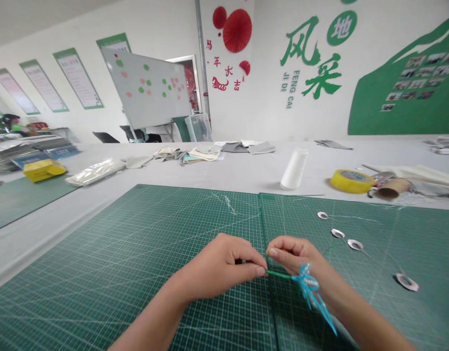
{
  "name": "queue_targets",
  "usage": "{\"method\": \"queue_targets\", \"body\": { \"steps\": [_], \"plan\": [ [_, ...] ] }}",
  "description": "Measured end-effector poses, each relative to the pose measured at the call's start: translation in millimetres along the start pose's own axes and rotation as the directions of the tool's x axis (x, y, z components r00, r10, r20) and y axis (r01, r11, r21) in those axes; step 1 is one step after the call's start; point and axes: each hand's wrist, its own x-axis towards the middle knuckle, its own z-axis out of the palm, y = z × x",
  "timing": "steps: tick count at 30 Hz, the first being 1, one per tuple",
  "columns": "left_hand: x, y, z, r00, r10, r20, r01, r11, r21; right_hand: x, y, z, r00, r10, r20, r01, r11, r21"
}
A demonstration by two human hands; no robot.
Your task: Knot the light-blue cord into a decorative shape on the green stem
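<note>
Thumb and forefinger of my left hand [224, 265] pinch the end of a thin green stem [279, 274]. At the stem's other end hangs a bright blue flower-like piece [310, 282] with narrow loops and long dangling strands; it lies in front of my right wrist. My right hand [295, 253] is closed just above the stem, thumb against curled fingers. What it pinches, if anything, is too small to make out. Both hands are over the green cutting mats [210, 219], near the seam between them.
Several pinkish-white rings [355, 244] with thin threads lie right of my hands. Behind the mats stand a white cone [295, 169] and a yellow tape roll [352, 181]. Fabric pieces [206, 152], a clear plastic packet [96, 171] and a yellow box [44, 170] are farther back.
</note>
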Motion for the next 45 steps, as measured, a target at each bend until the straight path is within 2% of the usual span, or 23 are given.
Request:
{"method": "queue_targets", "body": {
  "steps": [5,12,15,18,22,27,30,35,39,45],
  "plan": [
    [-1.6,-1.4,1.4,0.993,0.029,0.117,-0.041,0.993,0.108,-2.2,-8.1,-5.8,0.999,-0.032,0.034,0.035,0.997,-0.067],
    [-2.4,-3.9,2.7,0.995,-0.012,0.098,-0.019,0.951,0.308,-4.6,-14.9,-8.6,0.993,-0.103,0.054,0.113,0.964,-0.241],
    [-2.4,-4.8,3.0,0.998,-0.035,0.053,0.014,0.935,0.354,-7.9,-17.1,-7.2,0.989,-0.139,0.051,0.148,0.936,-0.320],
    [-1.7,-5.9,2.6,0.998,-0.055,-0.017,0.057,0.921,0.386,-12.0,-21.2,-4.1,0.983,-0.182,0.000,0.165,0.891,-0.424],
    [-0.3,-8.5,1.4,0.987,-0.096,-0.125,0.139,0.904,0.404,-17.5,-25.7,1.9,0.954,-0.295,-0.053,0.206,0.775,-0.597],
    [1.3,-14.6,1.2,0.960,-0.124,-0.249,0.214,0.901,0.378,-22.1,-22.9,11.8,0.907,-0.419,0.029,0.305,0.609,-0.733],
    [2.1,-16.8,1.5,0.943,-0.145,-0.298,0.248,0.905,0.345,-22.0,-16.3,17.2,0.900,-0.430,0.072,0.334,0.574,-0.748],
    [3.1,-16.6,2.2,0.918,-0.159,-0.364,0.268,0.924,0.272,-21.4,-8.5,23.3,0.902,-0.428,0.058,0.338,0.615,-0.712],
    [3.6,-15.4,2.5,0.906,-0.160,-0.391,0.253,0.946,0.200,-19.7,-8.5,25.3,0.913,-0.408,-0.007,0.298,0.679,-0.671],
    [3.9,-13.5,1.6,0.908,-0.194,-0.372,0.246,0.964,0.098,-7.7,0.8,19.7,0.967,-0.244,-0.075,0.171,0.838,-0.519]
  ]
}}
